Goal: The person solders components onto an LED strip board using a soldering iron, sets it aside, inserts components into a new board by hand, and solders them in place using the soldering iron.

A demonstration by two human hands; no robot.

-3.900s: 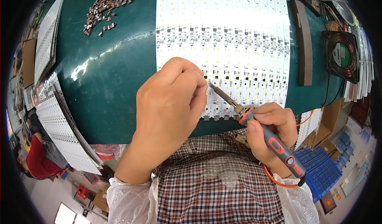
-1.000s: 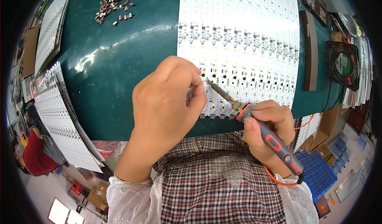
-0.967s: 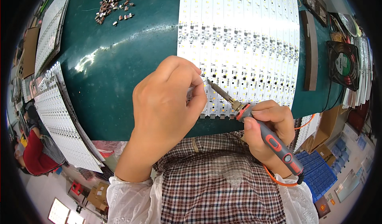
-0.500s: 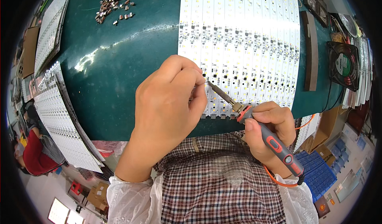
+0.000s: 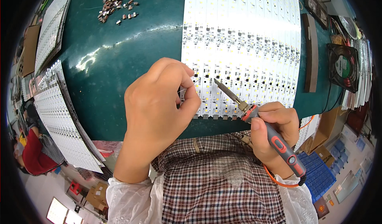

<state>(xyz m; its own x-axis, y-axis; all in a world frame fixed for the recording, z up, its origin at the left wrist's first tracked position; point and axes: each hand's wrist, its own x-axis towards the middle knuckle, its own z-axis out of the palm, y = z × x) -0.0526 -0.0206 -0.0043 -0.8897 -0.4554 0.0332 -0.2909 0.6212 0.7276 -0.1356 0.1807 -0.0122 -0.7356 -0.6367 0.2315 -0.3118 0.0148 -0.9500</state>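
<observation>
My right hand (image 5: 276,130) grips a grey and red soldering iron (image 5: 274,142) like a pen. Its dark tip (image 5: 217,83) is over the lower rows of a white panel of LED circuit board strips (image 5: 238,53), pointing up and left; whether it touches cannot be made out. At the panel's left edge, my left hand (image 5: 161,93) is closed in a pinch, thumb and forefinger together. A thin strand, seemingly solder wire (image 5: 182,90), shows inside the curl of the fingers. Small connectors (image 5: 216,118) line the panel's near edge.
A heap of small brown connectors (image 5: 123,1) lies at the far left of the green table (image 5: 119,85). Stacked LED panels (image 5: 65,116) stand along the left edge. To the right are a dark bar (image 5: 309,53) and a black fan (image 5: 342,67). Another person (image 5: 38,150) sits at left.
My left hand has drawn back left, away from the iron's tip. The iron has shifted slightly right, and the panel sits a little further right in view.
</observation>
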